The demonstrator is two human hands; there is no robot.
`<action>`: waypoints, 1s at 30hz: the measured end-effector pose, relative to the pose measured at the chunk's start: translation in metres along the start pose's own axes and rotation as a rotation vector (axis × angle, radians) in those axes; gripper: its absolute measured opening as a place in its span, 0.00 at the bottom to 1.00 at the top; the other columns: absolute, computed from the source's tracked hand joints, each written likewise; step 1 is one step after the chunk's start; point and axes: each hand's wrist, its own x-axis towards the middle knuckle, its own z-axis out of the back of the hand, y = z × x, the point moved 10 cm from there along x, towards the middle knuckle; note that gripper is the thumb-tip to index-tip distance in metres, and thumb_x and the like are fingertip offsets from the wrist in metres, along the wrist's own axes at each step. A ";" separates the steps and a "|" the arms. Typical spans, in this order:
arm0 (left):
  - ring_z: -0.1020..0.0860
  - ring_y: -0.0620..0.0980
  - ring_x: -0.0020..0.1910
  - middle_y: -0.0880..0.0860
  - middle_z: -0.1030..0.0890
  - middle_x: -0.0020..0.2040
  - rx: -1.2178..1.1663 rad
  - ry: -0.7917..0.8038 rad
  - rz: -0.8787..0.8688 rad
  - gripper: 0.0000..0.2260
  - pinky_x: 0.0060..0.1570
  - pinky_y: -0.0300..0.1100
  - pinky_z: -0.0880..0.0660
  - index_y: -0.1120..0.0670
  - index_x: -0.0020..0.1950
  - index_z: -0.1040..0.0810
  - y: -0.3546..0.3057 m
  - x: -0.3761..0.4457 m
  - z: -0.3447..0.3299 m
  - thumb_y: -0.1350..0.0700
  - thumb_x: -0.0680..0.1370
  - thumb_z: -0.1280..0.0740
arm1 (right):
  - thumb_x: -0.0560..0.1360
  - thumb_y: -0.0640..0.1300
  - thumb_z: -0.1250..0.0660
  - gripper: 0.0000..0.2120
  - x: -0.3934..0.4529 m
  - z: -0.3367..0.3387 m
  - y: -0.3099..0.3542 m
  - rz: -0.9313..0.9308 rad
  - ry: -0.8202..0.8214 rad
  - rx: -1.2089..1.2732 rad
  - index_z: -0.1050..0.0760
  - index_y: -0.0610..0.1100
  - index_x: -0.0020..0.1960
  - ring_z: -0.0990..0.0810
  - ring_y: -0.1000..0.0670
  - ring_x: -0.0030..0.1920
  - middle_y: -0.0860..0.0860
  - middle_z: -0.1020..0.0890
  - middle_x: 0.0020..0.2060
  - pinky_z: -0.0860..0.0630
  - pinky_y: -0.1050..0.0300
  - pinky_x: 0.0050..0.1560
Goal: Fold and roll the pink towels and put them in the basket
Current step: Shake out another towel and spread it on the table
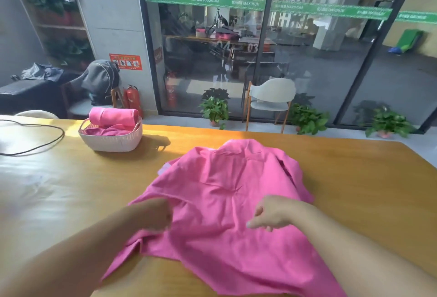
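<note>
One pink towel (227, 202) lies spread and rumpled on the bench (354, 178), directly in front of the person; a rolled towel (113, 115) already sits in the white basket (111, 141) at the far left. Risk: the cloth is creased and its far right edge is bunched, so a fold started now would probably trap wrinkles and give a lopsided roll. An uneven pull from one side could also drag the towel toward the near edge. Left hand (155, 214): knuckles up, fingers curled into the fabric at the left edge, grip apparently clenched on the towel. Right hand (272, 214): palm down over the towel, fingers loosely extended, grip released.
</note>
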 end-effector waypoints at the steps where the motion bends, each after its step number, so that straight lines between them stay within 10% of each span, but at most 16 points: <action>1: 0.21 0.45 0.48 0.47 0.18 0.55 0.039 -0.128 -0.055 0.12 0.44 0.31 0.27 0.49 0.57 0.20 -0.014 0.001 0.012 0.60 0.79 0.39 | 0.76 0.58 0.33 0.17 0.005 0.016 0.005 0.039 -0.164 -0.016 0.18 0.45 0.54 0.20 0.49 0.47 0.50 0.17 0.45 0.26 0.59 0.47; 7: 0.42 0.50 0.76 0.51 0.39 0.77 0.038 -0.379 -0.206 0.23 0.74 0.46 0.45 0.48 0.77 0.37 -0.089 0.030 0.001 0.46 0.82 0.44 | 0.80 0.48 0.40 0.23 0.062 0.008 0.025 0.143 -0.390 -0.097 0.34 0.49 0.74 0.32 0.45 0.70 0.48 0.33 0.72 0.33 0.51 0.69; 12: 0.29 0.55 0.64 0.52 0.28 0.64 0.094 -0.265 -0.079 0.21 0.63 0.49 0.32 0.48 0.67 0.28 -0.094 0.033 -0.028 0.39 0.81 0.47 | 0.81 0.57 0.43 0.31 0.092 -0.029 0.009 0.132 -0.283 -0.249 0.47 0.49 0.80 0.46 0.44 0.78 0.48 0.46 0.79 0.44 0.47 0.77; 21: 0.21 0.52 0.40 0.58 0.15 0.47 -0.105 0.299 -0.055 0.22 0.50 0.42 0.24 0.61 0.52 0.17 -0.117 0.032 -0.032 0.46 0.82 0.42 | 0.77 0.50 0.35 0.19 0.048 -0.030 0.022 0.058 0.125 -0.577 0.23 0.40 0.63 0.20 0.42 0.52 0.46 0.20 0.56 0.22 0.48 0.54; 24: 0.18 0.54 0.47 0.53 0.17 0.48 -0.373 -0.144 0.061 0.14 0.49 0.42 0.23 0.55 0.52 0.19 -0.082 0.058 0.021 0.49 0.81 0.41 | 0.77 0.50 0.34 0.16 0.061 -0.002 0.035 0.064 0.160 -0.494 0.18 0.38 0.54 0.22 0.44 0.42 0.48 0.20 0.36 0.24 0.54 0.46; 26: 0.22 0.53 0.55 0.50 0.22 0.57 -0.472 -0.480 0.226 0.11 0.52 0.45 0.25 0.49 0.58 0.22 -0.030 0.064 0.051 0.51 0.80 0.41 | 0.77 0.46 0.38 0.14 0.084 0.032 0.048 0.103 -0.046 -0.367 0.17 0.42 0.55 0.19 0.43 0.48 0.46 0.17 0.44 0.22 0.53 0.51; 30: 0.32 0.59 0.67 0.58 0.31 0.69 -0.557 -0.443 0.444 0.19 0.64 0.50 0.33 0.53 0.70 0.30 0.059 0.097 0.035 0.55 0.79 0.41 | 0.78 0.41 0.41 0.13 0.131 0.082 0.077 0.185 -0.372 -0.205 0.20 0.49 0.55 0.20 0.43 0.55 0.48 0.17 0.55 0.22 0.52 0.52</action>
